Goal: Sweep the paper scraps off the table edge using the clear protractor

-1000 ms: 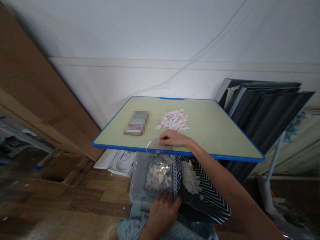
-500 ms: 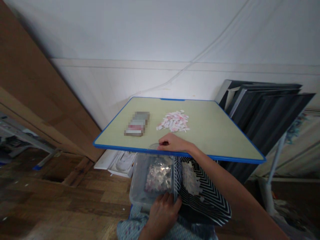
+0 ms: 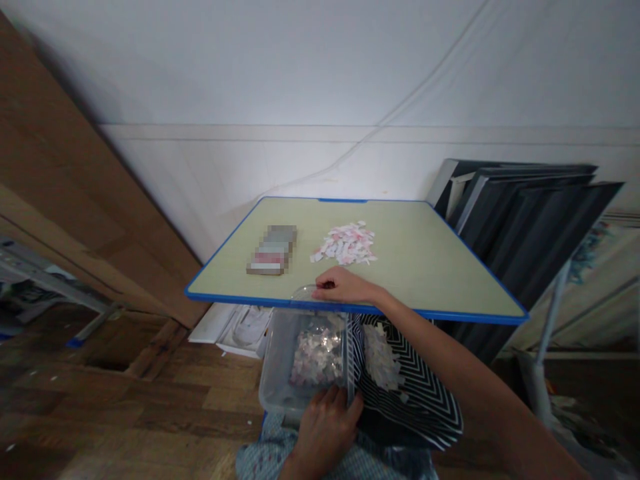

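right hand [image 3: 344, 285] pinches a clear disc [image 3: 303, 293] at six o'clock on the table [image 3: 425, 267]; slackening could drop it. left hand [image 3: 327, 421] grips the bin [image 3: 276, 383].

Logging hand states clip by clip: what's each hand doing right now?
Left hand: closed, holding the rim of the clear bin.
Right hand: closed, pinching a clear plastic piece.

The tabletop [image 3: 415, 260] is pale green, its scraps [image 3: 349, 244] pink and white, the striped sheet [image 3: 425, 393] black and white.
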The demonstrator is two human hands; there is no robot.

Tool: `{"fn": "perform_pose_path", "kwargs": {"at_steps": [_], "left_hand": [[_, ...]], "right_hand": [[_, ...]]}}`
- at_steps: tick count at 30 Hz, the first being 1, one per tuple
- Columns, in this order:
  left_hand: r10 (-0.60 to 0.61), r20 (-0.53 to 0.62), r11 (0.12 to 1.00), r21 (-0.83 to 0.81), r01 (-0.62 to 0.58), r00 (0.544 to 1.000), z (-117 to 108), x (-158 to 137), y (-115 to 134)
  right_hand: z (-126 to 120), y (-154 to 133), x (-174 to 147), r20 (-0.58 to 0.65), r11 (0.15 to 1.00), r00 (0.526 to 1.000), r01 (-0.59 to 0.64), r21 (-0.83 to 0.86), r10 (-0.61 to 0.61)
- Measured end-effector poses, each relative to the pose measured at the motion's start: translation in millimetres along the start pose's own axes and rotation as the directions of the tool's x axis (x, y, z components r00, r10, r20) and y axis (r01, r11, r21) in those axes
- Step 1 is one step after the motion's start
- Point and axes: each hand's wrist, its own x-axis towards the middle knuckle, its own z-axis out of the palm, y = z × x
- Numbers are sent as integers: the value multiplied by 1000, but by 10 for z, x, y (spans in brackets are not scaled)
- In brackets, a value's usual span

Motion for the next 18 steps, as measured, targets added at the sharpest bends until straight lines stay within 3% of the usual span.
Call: {"fn": "perform_pose_path", "kwargs": {"at_steps": [7, 11, 15, 18], "left_hand": [[27, -1, 999, 40, -27, 1000, -69, 1, 22], [33, -56, 998, 58, -29, 998, -53, 8, 55], [55, -113, 996, 80, -46, 992, -51, 49, 97], [51, -107, 995, 88, -42, 993, -137, 103, 103]], "right_hand": [[-39, 36, -17, -73, 988, 997, -15, 156, 27], [-259, 166, -209, -179, 961, 980, -37, 275, 89], [-610, 445, -566, -295, 913, 933, -75, 402, 206], [-830, 672, -809, -400, 858, 863, -71, 508, 308]]}}
